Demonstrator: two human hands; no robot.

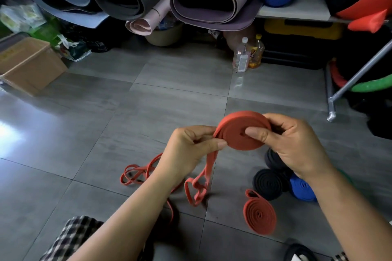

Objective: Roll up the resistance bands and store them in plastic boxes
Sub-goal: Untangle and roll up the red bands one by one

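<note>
Head view shows my right grip (297, 144) pinching the half-wound red band (235, 137) above the floor (169, 91), thumb over its centre, I judge so the coil cannot spring open; my left grip (186, 148) pinches the loose tail (210, 167) at the coil's edge, feeding it taut; the black roll (268, 184), blue roll (302, 192) and red roll (259, 215) lie together under my right forearm, handy for boxing; no plastic box shows.
</note>
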